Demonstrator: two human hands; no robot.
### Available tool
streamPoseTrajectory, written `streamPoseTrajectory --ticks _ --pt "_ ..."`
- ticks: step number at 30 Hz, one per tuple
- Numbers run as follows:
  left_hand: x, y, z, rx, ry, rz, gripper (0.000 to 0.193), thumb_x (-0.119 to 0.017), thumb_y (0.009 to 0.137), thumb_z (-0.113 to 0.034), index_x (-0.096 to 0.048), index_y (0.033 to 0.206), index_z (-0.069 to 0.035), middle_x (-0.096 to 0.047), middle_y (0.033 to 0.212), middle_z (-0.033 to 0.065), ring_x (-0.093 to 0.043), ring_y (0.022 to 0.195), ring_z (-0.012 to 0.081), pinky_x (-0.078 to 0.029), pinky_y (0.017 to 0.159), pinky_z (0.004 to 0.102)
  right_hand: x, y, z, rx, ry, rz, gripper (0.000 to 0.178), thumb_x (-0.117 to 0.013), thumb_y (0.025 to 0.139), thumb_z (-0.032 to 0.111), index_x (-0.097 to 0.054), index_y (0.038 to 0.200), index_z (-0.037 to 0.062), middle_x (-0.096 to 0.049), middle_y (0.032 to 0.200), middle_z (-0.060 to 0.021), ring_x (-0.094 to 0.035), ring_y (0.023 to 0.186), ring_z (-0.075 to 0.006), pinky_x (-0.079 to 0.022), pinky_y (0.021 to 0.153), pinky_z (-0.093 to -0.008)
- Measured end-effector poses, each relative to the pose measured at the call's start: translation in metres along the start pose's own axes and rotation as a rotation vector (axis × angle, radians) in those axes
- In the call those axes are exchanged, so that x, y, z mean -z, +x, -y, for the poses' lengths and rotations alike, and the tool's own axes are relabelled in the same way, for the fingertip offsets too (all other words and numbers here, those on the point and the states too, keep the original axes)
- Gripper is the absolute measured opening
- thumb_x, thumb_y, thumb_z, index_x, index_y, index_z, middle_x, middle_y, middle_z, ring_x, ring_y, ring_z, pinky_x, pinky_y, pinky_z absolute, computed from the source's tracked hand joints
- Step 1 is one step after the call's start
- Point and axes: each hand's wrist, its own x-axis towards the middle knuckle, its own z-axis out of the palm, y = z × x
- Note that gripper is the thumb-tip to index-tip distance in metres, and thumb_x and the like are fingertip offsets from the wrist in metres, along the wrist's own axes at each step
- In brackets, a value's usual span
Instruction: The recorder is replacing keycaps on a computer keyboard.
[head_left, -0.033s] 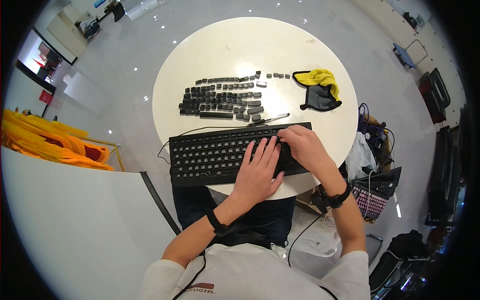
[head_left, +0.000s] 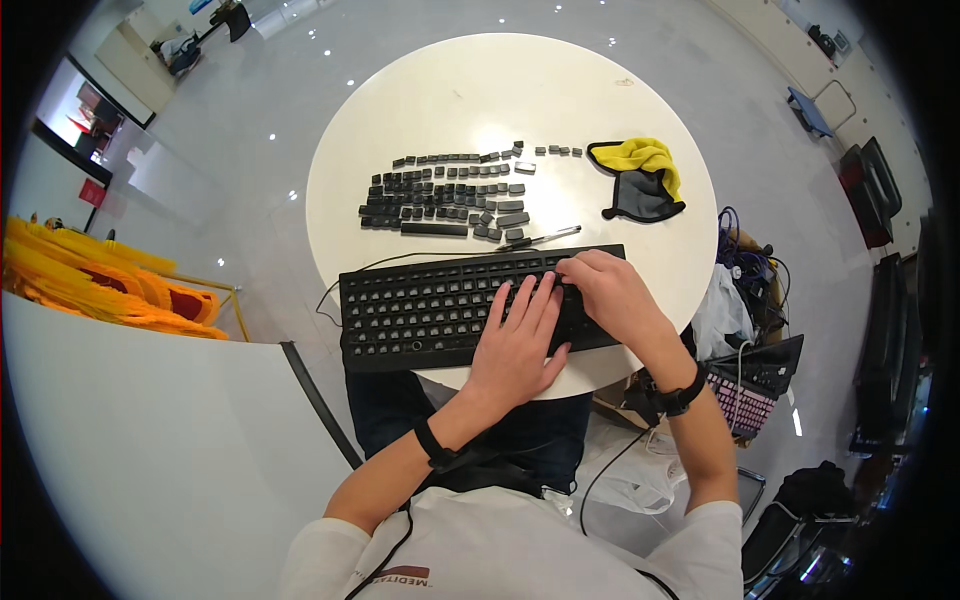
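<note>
Steadying a keyboard with both hands

Lying flat, fingers spread, the left hand (head_left: 520,340) pins the black rectangular plastic keyboard (head_left: 440,305) at the table's near edge; the right hand (head_left: 608,290) curls onto its right keys, grasp unclear. Beyond, loose black keycaps (head_left: 445,195) sit sorted in rows, with a yellow-and-grey cloth (head_left: 640,175) far right.

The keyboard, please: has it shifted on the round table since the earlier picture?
No. The keyboard lies at the same spot by the table's near edge.

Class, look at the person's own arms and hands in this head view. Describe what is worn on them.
Both forearms are bare below short white sleeves. The left hand has a slim black band at its wrist; the right hand has a chunkier black wristwatch. No gloves or rings are visible.
</note>
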Motion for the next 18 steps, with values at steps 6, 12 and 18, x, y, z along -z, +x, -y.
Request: streamPoseTrajectory --ticks 6,12,18 --pt "-0.003 0.001 -0.001 0.023 -0.008 -0.017 0.084 -0.079 0.098 -0.043 -0.057 0.163 0.006 -0.053 0.174 0.0226 -0.044 0.165 0.0366 -0.026 0.139 0.0588 0.0 0.015 0.01 0.093 -0.213 0.173 0.019 -0.072 0.09 0.005 -0.071 0.109 0.0013 -0.071 0.098 -0.0131 -0.076 0.099 -0.0357 -0.064 0.086 -0.0469" --pt "-0.002 0.002 -0.001 0.01 0.02 -0.012 0.087 -0.074 0.101 -0.046 -0.053 0.167 0.007 -0.047 0.178 0.0245 -0.044 0.165 0.0367 -0.026 0.139 0.059 0.007 0.023 0.004 -0.031 -0.116 0.19 0.013 -0.073 0.096 0.004 -0.075 0.108 0.0005 -0.077 0.099 -0.0168 -0.078 0.095 -0.0393 -0.063 0.084 -0.0476" --pt "-0.002 -0.001 -0.001 -0.004 0.034 -0.001 0.085 -0.073 0.103 -0.046 -0.054 0.165 0.009 -0.046 0.179 0.0265 -0.044 0.166 0.0383 -0.026 0.139 0.0603 0.019 0.014 0.006 -0.203 0.145 0.103 0.014 -0.076 0.099 -0.002 -0.078 0.112 0.0003 -0.081 0.101 -0.0203 -0.079 0.094 -0.0434 -0.063 0.085 -0.0484"
